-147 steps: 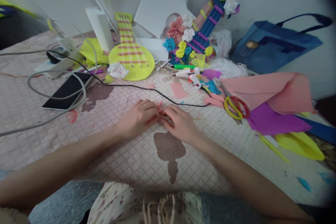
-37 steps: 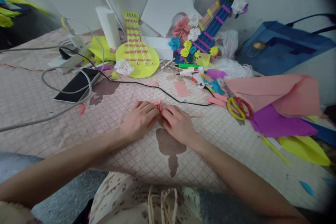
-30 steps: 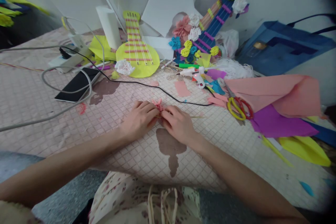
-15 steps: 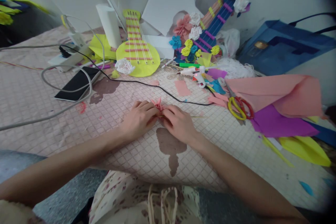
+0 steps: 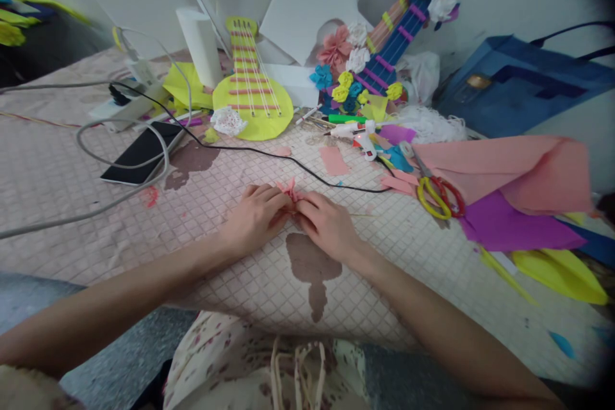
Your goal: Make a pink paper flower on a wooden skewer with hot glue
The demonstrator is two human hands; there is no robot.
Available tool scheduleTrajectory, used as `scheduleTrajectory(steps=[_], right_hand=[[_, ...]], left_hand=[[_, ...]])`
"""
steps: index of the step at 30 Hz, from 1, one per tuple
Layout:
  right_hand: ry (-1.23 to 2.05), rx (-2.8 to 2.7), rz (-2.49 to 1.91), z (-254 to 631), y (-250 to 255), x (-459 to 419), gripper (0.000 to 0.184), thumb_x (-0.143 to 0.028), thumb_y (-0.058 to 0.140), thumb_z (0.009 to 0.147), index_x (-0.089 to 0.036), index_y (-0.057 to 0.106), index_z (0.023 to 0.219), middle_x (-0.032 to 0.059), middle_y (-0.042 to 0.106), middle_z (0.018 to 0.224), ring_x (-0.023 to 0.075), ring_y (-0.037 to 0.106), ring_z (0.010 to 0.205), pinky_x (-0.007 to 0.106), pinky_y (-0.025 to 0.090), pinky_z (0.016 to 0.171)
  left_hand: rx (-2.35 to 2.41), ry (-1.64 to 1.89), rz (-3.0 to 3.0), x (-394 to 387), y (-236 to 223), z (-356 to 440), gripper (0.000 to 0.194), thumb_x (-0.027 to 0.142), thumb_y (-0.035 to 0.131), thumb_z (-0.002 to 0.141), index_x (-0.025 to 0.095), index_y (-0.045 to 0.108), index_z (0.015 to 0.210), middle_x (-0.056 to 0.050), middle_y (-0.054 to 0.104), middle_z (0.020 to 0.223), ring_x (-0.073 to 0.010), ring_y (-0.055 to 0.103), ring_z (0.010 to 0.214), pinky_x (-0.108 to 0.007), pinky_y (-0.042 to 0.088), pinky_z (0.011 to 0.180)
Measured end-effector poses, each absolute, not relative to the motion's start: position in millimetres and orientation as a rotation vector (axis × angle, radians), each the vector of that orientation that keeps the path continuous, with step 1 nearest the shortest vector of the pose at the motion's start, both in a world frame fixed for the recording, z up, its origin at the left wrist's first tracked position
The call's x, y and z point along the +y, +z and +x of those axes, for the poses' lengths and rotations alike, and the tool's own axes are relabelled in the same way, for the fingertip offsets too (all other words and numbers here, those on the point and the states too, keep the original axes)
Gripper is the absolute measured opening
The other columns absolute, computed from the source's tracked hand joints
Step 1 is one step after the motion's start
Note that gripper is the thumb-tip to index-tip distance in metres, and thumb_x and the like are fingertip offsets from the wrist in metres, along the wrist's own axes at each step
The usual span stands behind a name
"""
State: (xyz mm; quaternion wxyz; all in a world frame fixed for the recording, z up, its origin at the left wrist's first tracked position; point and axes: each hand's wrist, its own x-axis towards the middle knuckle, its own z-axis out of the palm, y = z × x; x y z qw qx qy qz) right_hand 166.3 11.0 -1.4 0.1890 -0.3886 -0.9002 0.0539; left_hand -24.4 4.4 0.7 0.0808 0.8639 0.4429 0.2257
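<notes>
Between my two hands is a small pink paper flower [image 5: 291,189], its pointed petals sticking up past my fingertips. My left hand [image 5: 257,214] pinches it from the left side. From the right, my right hand [image 5: 329,221] grips its base with closed fingers. A thin stick [image 5: 360,214] pokes out to the right from behind my right hand; its other end is hidden. Just beyond my hands a black cable [image 5: 288,160] crosses the quilted table cover, and a pink paper piece [image 5: 334,161] lies past it.
A white glue gun [image 5: 360,134] lies at the back, right of a yellow paper guitar [image 5: 252,96]. Scissors [image 5: 439,197] rest by pink sheets [image 5: 504,166] on the right. Further back lean a blue flowered guitar [image 5: 394,45] and a blue bag [image 5: 523,83]. A tablet [image 5: 141,154] lies left.
My fingers have shifted very slightly around the pink flower, and its petals have turned a little. Less of the thin stick shows beside my right hand. Everything else looks the same.
</notes>
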Motion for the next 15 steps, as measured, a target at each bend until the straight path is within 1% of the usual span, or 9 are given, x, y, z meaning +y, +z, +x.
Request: scheduleTrajectory(steps=[6,10,15], right_hand=[[0.174,-2.528,-1.077,166.1,-0.7,11.4,0.018,-0.022,0.044,0.094,-0.019,0.06,0.101,0.0066,0.062,0.114,0.0182,0.059,0.097,0.031,0.05,0.075],[0.182,-2.524,-1.074,166.7,-0.5,11.7,0.02,-0.022,0.044,0.094,-0.019,0.061,0.104,0.0067,0.062,0.116,0.0184,0.059,0.1,0.031,0.051,0.076],[0.161,-2.548,-1.057,167.9,-1.5,12.9,0.019,-0.02,0.044,0.094,-0.02,0.059,0.106,0.0044,0.063,0.116,0.0192,0.058,0.1,0.031,0.05,0.076]], left_hand=[[1.287,0.727,2.627,5.8,-0.6,-25.2,0.007,0.019,0.051,0.087,0.018,0.058,0.087,-0.002,0.065,0.09,-0.0176,0.057,0.088,-0.034,0.039,0.08],[1.245,0.762,2.677,6.2,-1.6,-27.0,0.011,0.021,0.049,0.09,0.019,0.06,0.09,-0.002,0.067,0.092,-0.0171,0.058,0.089,-0.034,0.039,0.081],[1.198,0.756,2.838,4.5,-2.4,-28.9,0.015,0.023,0.046,0.094,0.02,0.06,0.093,-0.001,0.068,0.097,-0.0168,0.059,0.092,-0.035,0.037,0.084]])
